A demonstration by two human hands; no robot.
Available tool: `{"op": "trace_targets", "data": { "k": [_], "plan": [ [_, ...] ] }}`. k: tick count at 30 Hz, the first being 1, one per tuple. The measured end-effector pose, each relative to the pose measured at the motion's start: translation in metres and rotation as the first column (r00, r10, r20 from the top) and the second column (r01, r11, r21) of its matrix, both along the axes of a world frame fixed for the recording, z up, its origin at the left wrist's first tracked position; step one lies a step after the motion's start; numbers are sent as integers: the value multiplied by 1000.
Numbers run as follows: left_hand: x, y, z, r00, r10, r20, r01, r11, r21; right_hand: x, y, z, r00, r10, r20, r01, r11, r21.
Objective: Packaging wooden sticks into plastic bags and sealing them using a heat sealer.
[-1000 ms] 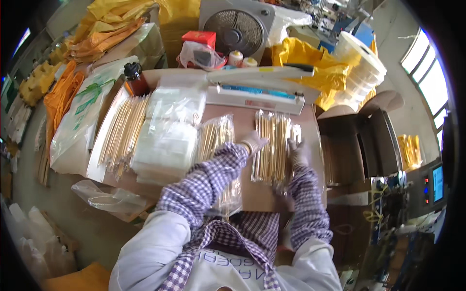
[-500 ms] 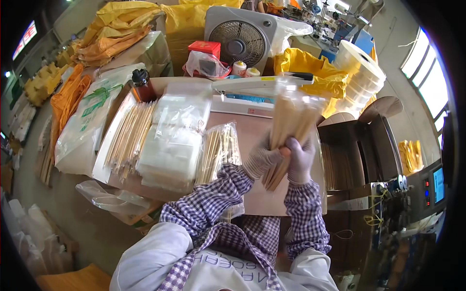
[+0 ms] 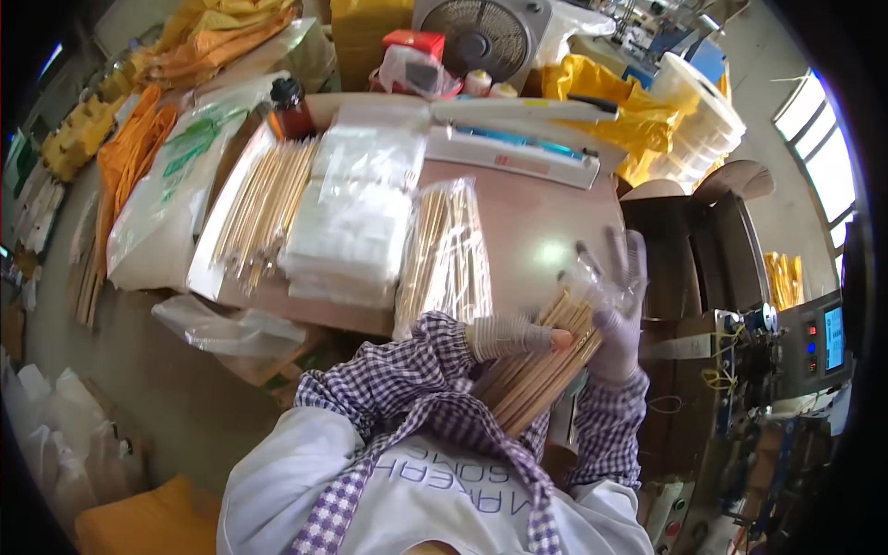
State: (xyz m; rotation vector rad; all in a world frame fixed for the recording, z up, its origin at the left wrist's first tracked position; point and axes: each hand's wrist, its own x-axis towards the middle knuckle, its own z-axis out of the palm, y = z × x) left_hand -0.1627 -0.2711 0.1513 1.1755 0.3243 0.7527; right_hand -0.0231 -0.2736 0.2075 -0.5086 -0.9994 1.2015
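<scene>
My left hand (image 3: 513,339), in a striped glove with a bare thumb, grips a bundle of thin wooden sticks (image 3: 546,375). The bundle slants over the table's front edge, close to my body. Clear plastic shows at its upper end, beside my right hand (image 3: 620,301). That gloved hand is spread, its fingers apart and pointing away from me; the palm side is next to the sticks. Left of the hands lies a clear bag of sticks (image 3: 449,250). Beyond it is a stack of clear plastic bags (image 3: 351,217), then loose sticks (image 3: 268,199) in a white tray.
A long white bag sealer (image 3: 518,155) lies across the table's back. Behind it stand a box fan (image 3: 481,42), a red box (image 3: 413,42) and plastic film rolls (image 3: 698,120). A dark bottle (image 3: 291,109) is at the back left, an open cardboard box (image 3: 684,250) at the right.
The stick bundle has come down from over the table toward my body. My right hand has let go of it and spread its fingers, while the left keeps its grip. The view has tilted downward.
</scene>
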Motion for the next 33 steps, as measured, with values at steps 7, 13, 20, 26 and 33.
{"op": "trace_targets", "data": {
  "k": [7,13,20,26,33],
  "plan": [
    [-50,-42,-30,741,428,-518,-111,839,533,30,18,-76,872,476,-111,-478,783,-398],
    [-116,-54,-54,20,916,-400,328,372,868,6,31,-94,837,515,-188,-543,733,-410],
    [-108,2,-61,237,938,-253,-267,313,911,-17,38,-85,765,637,-95,-622,692,-366],
    [-104,21,-79,180,739,-649,-127,672,730,-13,39,-74,802,597,-17,-559,740,-373],
    [-90,58,-46,638,756,-147,-478,538,694,-57,49,-87,694,720,-11,-665,636,-392]
  ]
}}
